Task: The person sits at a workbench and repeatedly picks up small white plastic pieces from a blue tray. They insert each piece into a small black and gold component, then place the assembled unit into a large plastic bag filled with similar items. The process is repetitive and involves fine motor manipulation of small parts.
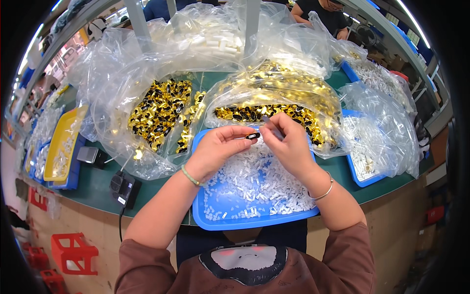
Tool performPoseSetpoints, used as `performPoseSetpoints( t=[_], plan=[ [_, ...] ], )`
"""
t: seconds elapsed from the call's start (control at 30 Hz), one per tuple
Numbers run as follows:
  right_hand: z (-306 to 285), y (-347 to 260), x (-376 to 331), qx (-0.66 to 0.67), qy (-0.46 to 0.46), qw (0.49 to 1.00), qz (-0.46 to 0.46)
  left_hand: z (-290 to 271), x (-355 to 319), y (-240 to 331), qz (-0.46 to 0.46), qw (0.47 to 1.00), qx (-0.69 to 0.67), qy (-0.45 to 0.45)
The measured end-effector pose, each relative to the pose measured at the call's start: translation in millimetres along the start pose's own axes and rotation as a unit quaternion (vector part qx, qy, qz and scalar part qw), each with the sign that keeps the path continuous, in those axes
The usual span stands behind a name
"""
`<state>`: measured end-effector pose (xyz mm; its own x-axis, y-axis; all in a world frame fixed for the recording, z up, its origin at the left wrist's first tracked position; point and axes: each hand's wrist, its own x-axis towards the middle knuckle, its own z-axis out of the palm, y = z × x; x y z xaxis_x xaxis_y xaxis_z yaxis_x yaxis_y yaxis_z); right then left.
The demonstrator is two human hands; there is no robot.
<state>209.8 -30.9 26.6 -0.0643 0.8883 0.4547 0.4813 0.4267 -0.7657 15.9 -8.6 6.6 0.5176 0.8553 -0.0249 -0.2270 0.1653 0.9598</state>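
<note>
Between the thumb and fingers of my left hand [218,147] is a small black oval piece [252,136] with a pale middle. My right hand [293,147] is close beside it, fingers pinched around a thin grey tool [266,119] whose kind is mostly hidden. Both hands are over a blue tray [210,224] strewn with small white plastic pieces [254,181]. Just beyond the hands, a clear plastic bag [318,93] lies open, full of shiny gold and black pieces [264,113].
To the left, another clear bag [110,103] holds gold and black pieces [161,110]. A yellow tray [54,169] and a black device [122,188] are farther left. At right stands a blue tray [364,182] of white parts. Grey posts [252,24] rise behind; another person [325,14] sits beyond.
</note>
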Motion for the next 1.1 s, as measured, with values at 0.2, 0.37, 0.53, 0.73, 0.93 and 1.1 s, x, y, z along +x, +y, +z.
performPoseSetpoints(
  t=[0.2, 0.37, 0.53, 0.73, 0.93, 1.1],
  plan=[
    [2, 4, 2, 0.005, -0.024, 1.000, -0.002, -8, 0, -5, -0.006, 0.998, -0.068, 0.007],
    [-3, 11, 2, 0.005, -0.002, 0.996, -0.092, -7, 2, -8, -0.004, 1.000, -0.013, 0.015],
    [-8, 10, -1, 0.156, 0.004, 0.983, -0.098, -4, 2, -5, -0.001, 0.999, 0.046, 0.013],
    [-13, 7, -1, 0.173, -0.004, 0.981, -0.083, -5, 1, -5, 0.005, 0.997, 0.071, 0.037],
    [-13, 19, 9, 0.072, -0.006, 0.975, -0.211, -11, 5, -9, 0.028, 0.998, 0.027, 0.051],
    [-22, 14, 1, 0.122, -0.024, 0.991, -0.056, -12, 3, -9, 0.032, 0.997, 0.037, 0.063]
  ],
)
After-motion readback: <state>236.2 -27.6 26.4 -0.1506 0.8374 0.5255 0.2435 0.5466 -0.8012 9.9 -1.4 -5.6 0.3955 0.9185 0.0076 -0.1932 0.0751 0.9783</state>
